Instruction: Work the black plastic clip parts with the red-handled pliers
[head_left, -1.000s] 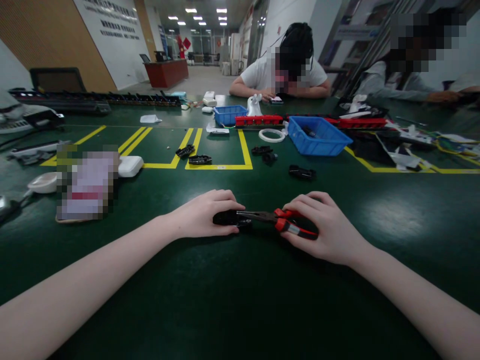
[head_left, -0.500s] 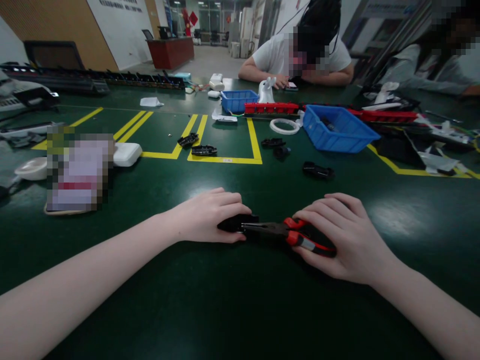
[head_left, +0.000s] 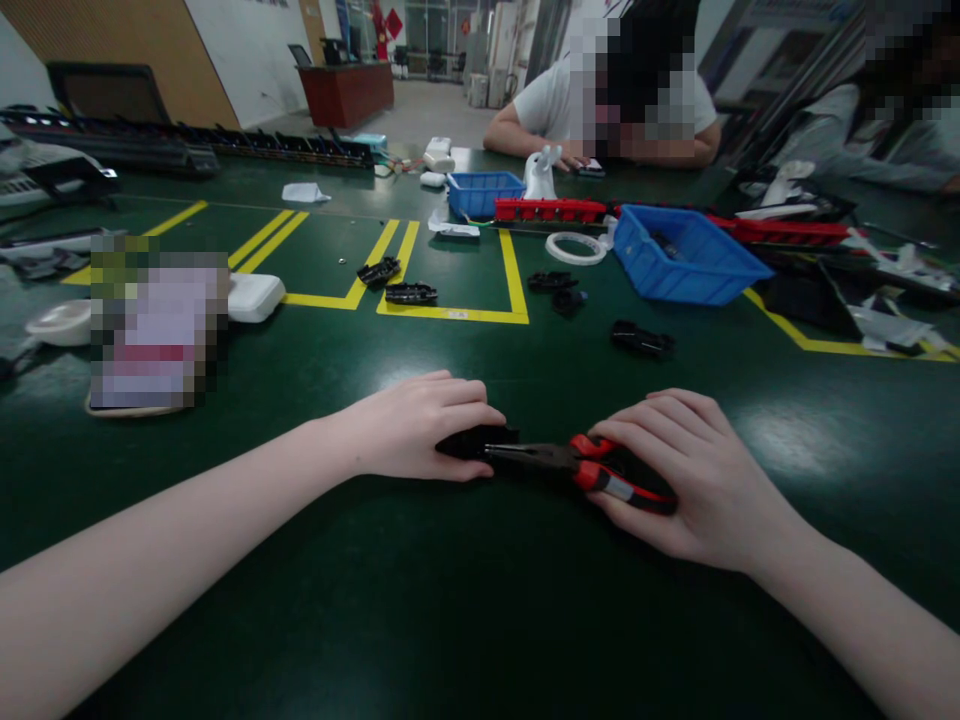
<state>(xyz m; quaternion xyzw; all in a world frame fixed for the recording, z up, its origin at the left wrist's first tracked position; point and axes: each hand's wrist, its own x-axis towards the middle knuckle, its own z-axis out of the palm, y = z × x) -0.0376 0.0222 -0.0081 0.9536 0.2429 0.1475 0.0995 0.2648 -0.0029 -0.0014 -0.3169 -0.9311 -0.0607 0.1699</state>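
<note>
My left hand (head_left: 435,428) is closed around a small black plastic part (head_left: 469,441), holding it low over the green table. In my right hand (head_left: 675,465) are red-and-black long-nose pliers (head_left: 600,475), with the fingers wrapped about the handles. The pliers' jaws point left and their tips meet the black part near my left thumb. Whether the tips pinch something small there I cannot tell. Beyond my hands lie similar black parts: one at the right (head_left: 642,339), one on the yellow tape (head_left: 410,293), and another beside it (head_left: 379,270).
A phone (head_left: 154,340) and a white case (head_left: 255,297) lie at the left. Farther back stand a large blue bin (head_left: 686,265), a smaller blue bin (head_left: 484,195), a white ring (head_left: 576,248) and a red strip (head_left: 551,210). A person (head_left: 637,100) leans on the table's far side.
The view has shifted slightly. The pliers' tips stay at the black part, and both hands hold nearly the same pose.
</note>
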